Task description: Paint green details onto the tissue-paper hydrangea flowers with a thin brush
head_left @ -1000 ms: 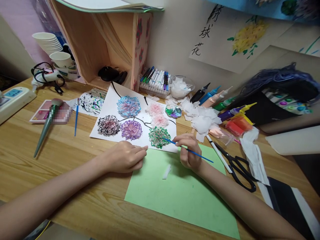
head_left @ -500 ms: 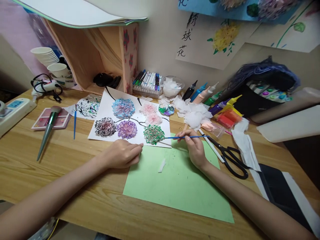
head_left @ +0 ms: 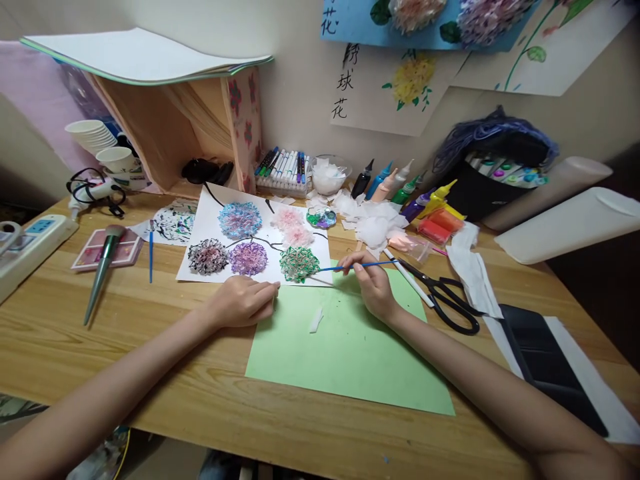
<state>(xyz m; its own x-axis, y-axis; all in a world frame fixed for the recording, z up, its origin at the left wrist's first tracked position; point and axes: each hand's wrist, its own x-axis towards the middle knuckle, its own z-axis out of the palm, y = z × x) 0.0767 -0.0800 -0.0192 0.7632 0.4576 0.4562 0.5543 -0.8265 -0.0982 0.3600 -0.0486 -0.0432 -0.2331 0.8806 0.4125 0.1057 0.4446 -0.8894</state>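
My right hand (head_left: pixel 371 283) pinches a thin blue paintbrush (head_left: pixel 376 264); its tip touches the right side of a green-edged paper flower (head_left: pixel 299 265). That flower lies at the lower right of a white sheet (head_left: pixel 193 220) with black painted branches. Also on the sheet are blue (head_left: pixel 240 220), purple (head_left: pixel 249 258), black-edged (head_left: pixel 207 257) and pale pink (head_left: pixel 295 228) flowers. My left hand (head_left: pixel 246 301) rests at the sheet's lower edge, its fingers curled in and its fingertips by the paper. Beneath my right hand lies a green sheet (head_left: pixel 350 360) bearing a white scrap (head_left: pixel 316 320).
A small paint palette (head_left: pixel 321 218) sits at the white sheet's upper right. Behind are torn white paper (head_left: pixel 376 223), paint bottles (head_left: pixel 384 180) and markers (head_left: pixel 283 168). Black-handled scissors (head_left: pixel 453 300) lie at right. At left are a makeup brush (head_left: pixel 104 270) and another blue brush (head_left: pixel 151 257).
The camera view has shifted, so the whole scene sits slightly further left. The brush tip stays at the green-edged flower, and both hands keep nearly the same places on the table.
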